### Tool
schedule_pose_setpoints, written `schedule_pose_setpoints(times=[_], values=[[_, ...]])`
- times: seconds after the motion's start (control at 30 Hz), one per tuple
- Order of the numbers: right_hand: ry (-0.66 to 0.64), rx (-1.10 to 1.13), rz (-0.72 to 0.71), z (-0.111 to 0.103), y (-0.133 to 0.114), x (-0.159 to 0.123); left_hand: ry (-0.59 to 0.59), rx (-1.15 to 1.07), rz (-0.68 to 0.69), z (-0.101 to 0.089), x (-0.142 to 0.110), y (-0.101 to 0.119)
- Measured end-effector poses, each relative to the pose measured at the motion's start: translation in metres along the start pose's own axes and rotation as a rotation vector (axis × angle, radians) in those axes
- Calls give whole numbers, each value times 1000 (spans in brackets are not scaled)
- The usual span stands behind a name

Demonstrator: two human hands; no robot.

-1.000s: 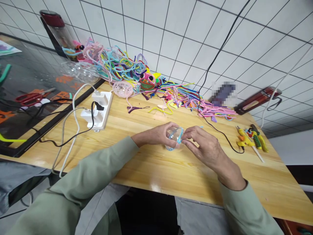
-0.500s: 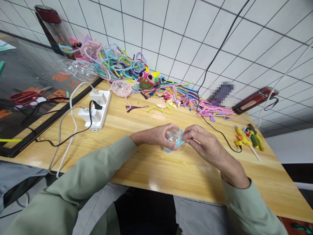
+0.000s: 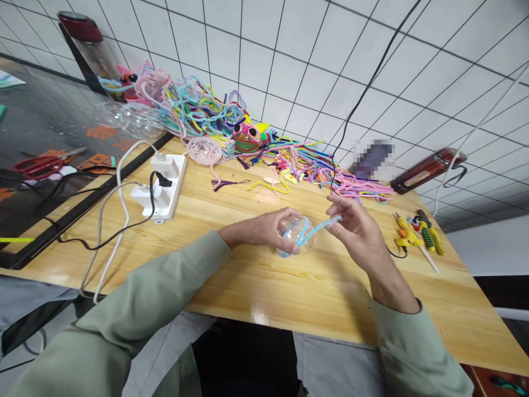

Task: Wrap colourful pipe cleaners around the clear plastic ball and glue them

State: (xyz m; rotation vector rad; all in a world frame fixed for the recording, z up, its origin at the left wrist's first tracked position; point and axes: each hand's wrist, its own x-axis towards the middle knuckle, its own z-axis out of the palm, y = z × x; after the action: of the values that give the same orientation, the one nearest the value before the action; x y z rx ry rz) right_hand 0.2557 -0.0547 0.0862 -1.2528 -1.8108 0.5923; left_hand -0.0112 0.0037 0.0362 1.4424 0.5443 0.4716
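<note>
Clear plastic ball (image 3: 292, 230), snug in the curled left hand (image 3: 273, 228)!
Right of the ball, the right hand (image 3: 359, 232) spreads loosely, thumb against light-blue pipe cleaner (image 3: 317, 227).

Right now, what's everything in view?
Ball: 1, clear, centre
Strip: 1, light blue, slanting from ball
Fuzzy stems: many, mixed, along wall
Ornament: 1, pink-green, among stems
Power strip: 1, white, left
Glue gun: 1, yellow, right
Pliers: 1, green-yellow, beside glue gun
Flask: 1, red, right
Bottle: 1, red-lidded, upper left
Scissors: 1, red, left
Cables: several, black and white, both sides
Table: 1, tan, beneath
Left hand: 1, green-sleeved, around ball
Right hand: 1, green-sleeved, at strip's end
</note>
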Motion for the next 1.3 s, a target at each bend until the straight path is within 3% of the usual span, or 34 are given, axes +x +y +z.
schedule_pose_setpoints(times=[0.13, 0.3, 0.7, 1.1, 1.3], values=[[-88, 237, 180, 12, -9, -2, 17, -2, -18, 2, 0, 1], [-19, 373, 199, 24, -15, -7, 33, -24, -17, 1, 3, -3], [108, 146, 139, 43, 1, -3, 65, -3, 62, 4, 3, -6], [138, 440, 327, 65, 10, -2, 156, -4, 165, 9, 6, -15], [158, 474, 311, 69, 4, -2, 158, -25, 173, 10, 4, -14]])
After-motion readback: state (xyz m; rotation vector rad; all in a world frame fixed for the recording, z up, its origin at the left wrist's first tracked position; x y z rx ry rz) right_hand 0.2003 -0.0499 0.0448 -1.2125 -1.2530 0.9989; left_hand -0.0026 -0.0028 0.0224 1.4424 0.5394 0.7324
